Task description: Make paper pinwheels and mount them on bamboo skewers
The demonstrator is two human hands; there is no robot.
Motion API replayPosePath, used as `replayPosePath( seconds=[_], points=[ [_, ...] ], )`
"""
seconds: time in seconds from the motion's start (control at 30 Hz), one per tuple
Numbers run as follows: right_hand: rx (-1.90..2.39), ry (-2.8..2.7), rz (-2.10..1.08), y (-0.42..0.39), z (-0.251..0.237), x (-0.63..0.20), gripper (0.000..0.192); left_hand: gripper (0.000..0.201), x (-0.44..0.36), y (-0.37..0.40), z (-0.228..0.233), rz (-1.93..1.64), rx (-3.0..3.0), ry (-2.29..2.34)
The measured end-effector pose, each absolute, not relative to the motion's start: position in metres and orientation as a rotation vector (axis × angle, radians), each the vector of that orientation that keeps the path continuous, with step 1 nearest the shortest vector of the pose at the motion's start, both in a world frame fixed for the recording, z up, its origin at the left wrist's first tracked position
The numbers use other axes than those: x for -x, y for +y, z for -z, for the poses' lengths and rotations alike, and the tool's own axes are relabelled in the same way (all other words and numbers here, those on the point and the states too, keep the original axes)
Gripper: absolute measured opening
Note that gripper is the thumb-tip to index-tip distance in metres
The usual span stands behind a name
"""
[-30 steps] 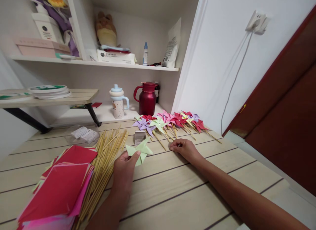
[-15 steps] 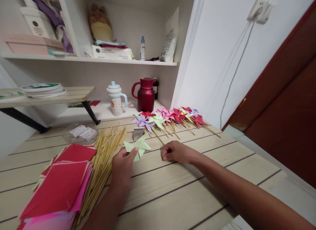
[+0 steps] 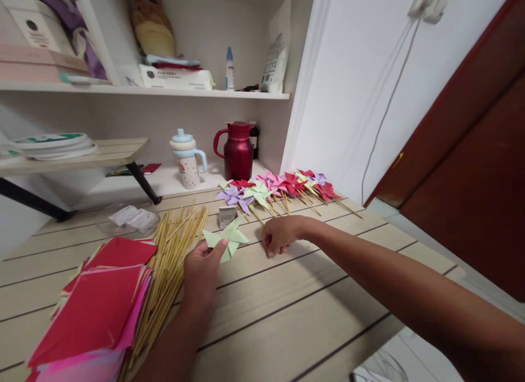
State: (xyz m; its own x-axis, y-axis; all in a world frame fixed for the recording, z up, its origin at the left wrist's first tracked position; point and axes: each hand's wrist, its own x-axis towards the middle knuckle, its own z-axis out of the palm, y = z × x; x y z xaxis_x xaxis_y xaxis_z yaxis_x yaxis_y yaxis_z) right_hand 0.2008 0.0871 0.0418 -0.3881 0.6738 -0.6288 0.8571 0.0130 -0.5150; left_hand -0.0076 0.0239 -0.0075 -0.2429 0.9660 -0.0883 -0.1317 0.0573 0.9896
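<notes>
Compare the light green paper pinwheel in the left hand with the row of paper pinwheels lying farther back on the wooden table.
The light green paper pinwheel has no stick, while the row of paper pinwheels sit on bamboo sticks. It is pinched in the left hand just above the wooden table; the row lies flat. It is a single green piece; the row mixes purple, pink, red and green. Both share the same folded four-bladed shape.

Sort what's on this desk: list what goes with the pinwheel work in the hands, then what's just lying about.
In the work:
- left hand pinching the green paper pinwheel
- right hand, grip closed, contents hidden
- bamboo sticks
- paper stack
- finished pinwheels
- small metal box

Lying about:
- red flask
- sippy cup
- plastic packet
- shelf items
</notes>
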Motion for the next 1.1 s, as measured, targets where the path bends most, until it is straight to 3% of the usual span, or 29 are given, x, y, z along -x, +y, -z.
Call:
replayPosePath(
  seconds=[0.2, 0.4, 0.9, 1.03, 1.1],
  points=[
    [-1.605, 2.103, 1.382, 0.088, -0.036, -0.204, 0.019, 0.033, 0.007, 0.021, 0.003, -1.376, -0.948, 1.355],
    [-1.699, 2.2, 1.518, 0.079, -0.027, -0.212, 0.01, 0.033, 0.006, 0.021, 0.002, -1.395, -0.943, 1.337],
    [-2.315, 2.771, 1.498, 0.045, -0.006, -0.216, 0.019, 0.032, 0.009, 0.024, 0.009, -1.396, -0.894, 1.239],
    [-2.335, 2.731, 1.734, 0.038, -0.01, -0.203, 0.024, 0.033, 0.009, 0.022, 0.007, -1.394, -0.886, 1.222],
    [-2.357, 2.637, 1.915, 0.036, -0.012, -0.198, 0.036, 0.035, 0.009, 0.022, 0.006, -1.387, -0.88, 1.211]
  ],
)
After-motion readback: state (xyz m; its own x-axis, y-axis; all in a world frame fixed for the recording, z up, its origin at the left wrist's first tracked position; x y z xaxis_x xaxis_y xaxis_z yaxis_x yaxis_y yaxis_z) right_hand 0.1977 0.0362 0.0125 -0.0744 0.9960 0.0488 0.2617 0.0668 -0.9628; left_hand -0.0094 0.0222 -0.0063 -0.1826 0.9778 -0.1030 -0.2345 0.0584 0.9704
